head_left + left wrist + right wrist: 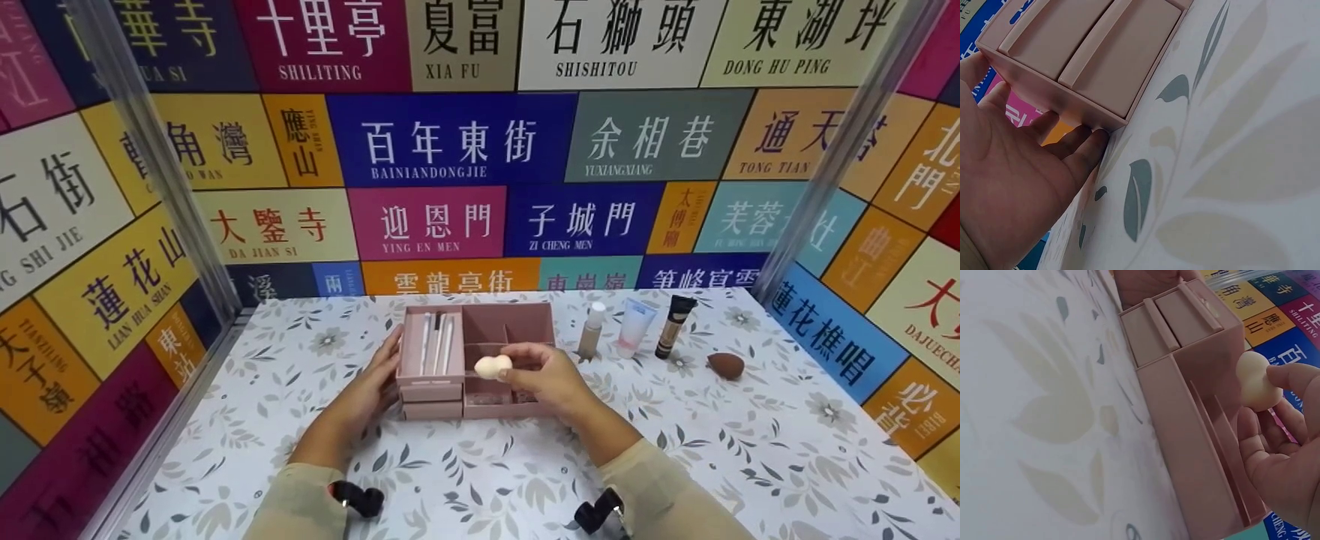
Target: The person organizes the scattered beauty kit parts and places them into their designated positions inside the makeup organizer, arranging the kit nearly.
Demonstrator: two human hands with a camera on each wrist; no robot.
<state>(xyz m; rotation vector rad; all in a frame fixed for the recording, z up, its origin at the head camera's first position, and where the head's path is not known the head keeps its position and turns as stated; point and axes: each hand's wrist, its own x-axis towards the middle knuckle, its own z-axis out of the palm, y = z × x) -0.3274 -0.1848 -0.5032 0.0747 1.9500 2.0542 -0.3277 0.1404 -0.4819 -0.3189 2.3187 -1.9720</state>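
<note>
A cream, gourd-shaped makeup sponge (493, 367) is pinched between the thumb and fingers of my right hand (559, 382). The hand holds it above the open compartments of a pink desktop organizer (484, 411). In the right wrist view the sponge (1256, 382) is beside the organizer's dividers, apart from them. My left hand (373, 382) rests its fingers along the organizer's left side, and the left wrist view shows its fingertips (1098, 140) against that wall. Two small drawers (1123, 50) are closed at the organizer's front left. Several slim sticks (437, 345) lie in the tray above them.
Right of the organizer stand a bottle with a white cap (591, 334), a pale tube (636, 328) and a black-capped tube (674, 328). A brown teardrop sponge (726, 366) lies farther right. A floral cloth (450, 480) covers the table; sign-covered walls (427, 217) surround it.
</note>
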